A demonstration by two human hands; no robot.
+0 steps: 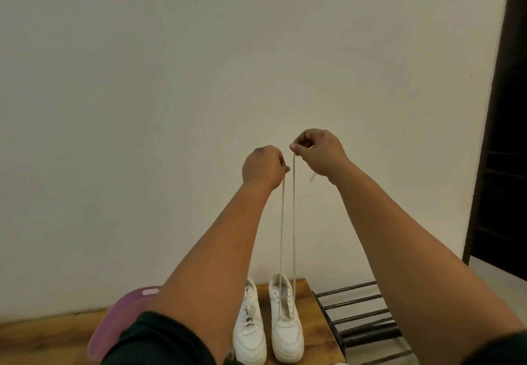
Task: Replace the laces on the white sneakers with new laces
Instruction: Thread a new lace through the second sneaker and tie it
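My grip is a pinch on each end of one lace [293,216]: the left hand [263,169] and right hand [319,152] each hold an end, raised high and close together, so the two strands hang taut and nearly parallel; below the grip they run down into the right sneaker [286,333] on the bench [320,319]; whether this lace is old or new I cannot tell; only its lowest eyelets seem threaded, the upper ones bare, so I judge this shoe barely begun or nearly stripped; just beside it, under my left forearm, the left sneaker [249,333] is fully laced, and it may yet need its turn.
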